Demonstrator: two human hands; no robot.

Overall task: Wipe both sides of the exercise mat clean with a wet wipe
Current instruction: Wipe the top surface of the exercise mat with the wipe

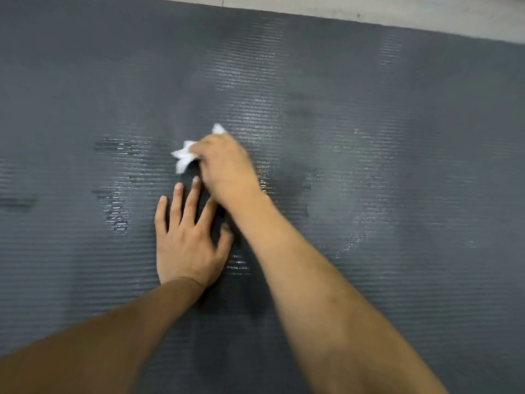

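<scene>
Soft, light and limp, by the look of it: wet wipe [186, 156] crumpled into a white wad, likely to bunch or tear if dragged by one corner, so best pinched in the bulk with fingers pressing flat over it. Clutched now in right hand [224, 163], fingers curled tight around it, white tufts poking out beyond the knuckles and to the left. Pressed down onto exercise mat [397, 166], a dark ribbed foam sheet lying flat over the floor [426, 12], probably springy and prone to creeping. Wet streaks shining either side of the grip. Just below the wipe, left hand [187, 240] splayed wide, palm down, holding nothing, pinning the mat. Forearms reaching forward, right crossing slightly over left fingertips.
</scene>
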